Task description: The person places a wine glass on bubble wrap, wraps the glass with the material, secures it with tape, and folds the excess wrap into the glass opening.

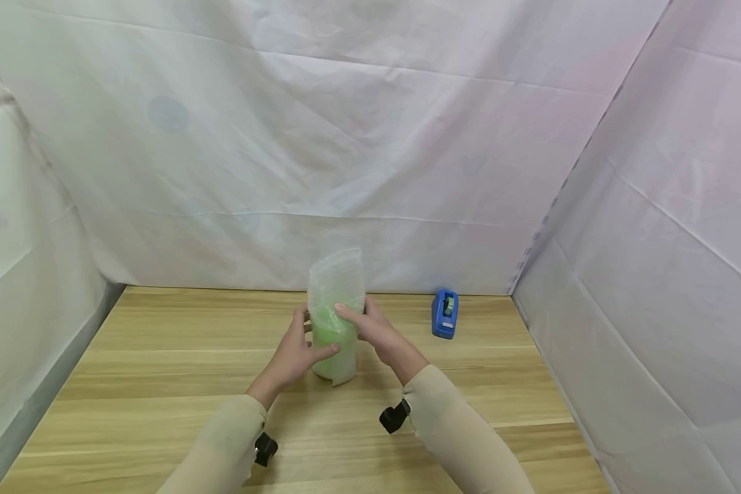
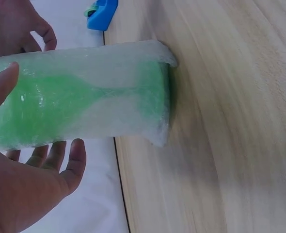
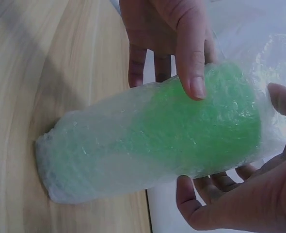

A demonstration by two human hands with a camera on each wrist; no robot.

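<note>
A green goblet [image 2: 51, 102], its bowl, thin stem and base showing through, stands upright on the table inside a sleeve of bubble wrap [image 1: 336, 274]. The wrap rises well above the bowl. From the left side my left hand [image 1: 295, 350] holds the roll, thumb across its front and fingers behind. My right hand [image 1: 383, 333] grips it from the right and a little higher, the thumb lying over the wrap at bowl height. In the right wrist view the fingers of both hands reach around the bowl from opposite sides, some of them hidden behind it.
A blue tape dispenser [image 1: 445, 314] sits at the back right of the wooden table [image 1: 160, 384]. White cloth [image 1: 346, 137] hangs behind the table and along both sides. A small black camera is strapped under each sleeve.
</note>
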